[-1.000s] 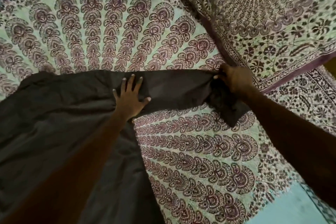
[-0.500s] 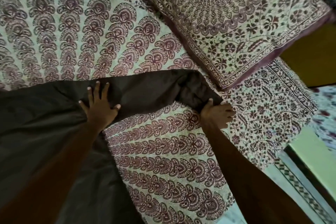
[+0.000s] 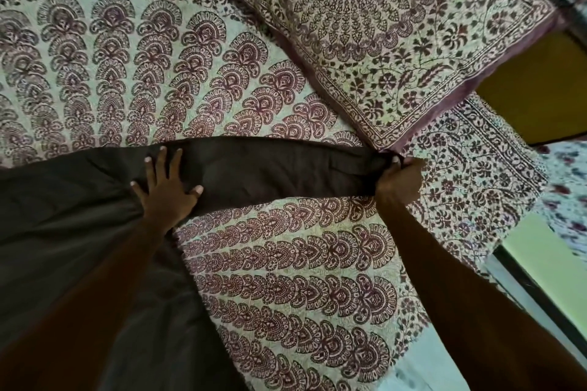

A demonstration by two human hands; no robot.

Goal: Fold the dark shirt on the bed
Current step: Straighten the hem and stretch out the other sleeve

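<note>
Pinning the shirt [image 3: 79, 216], likely soft and light, left grip [image 3: 166, 189] lies flat, released; right grip [image 3: 398, 182] clenches the sleeve [image 3: 270, 168] end, a sensible hold.

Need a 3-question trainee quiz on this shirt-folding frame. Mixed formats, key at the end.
1. True or false: the left hand presses flat on the dark shirt.
2. What does the right hand grip? A) nothing B) the end of the sleeve C) the left hand
3. Fill in: the sleeve's end lies by a corner of the patterned ____.
Key: 1 true; 2 B; 3 pillow.
</note>
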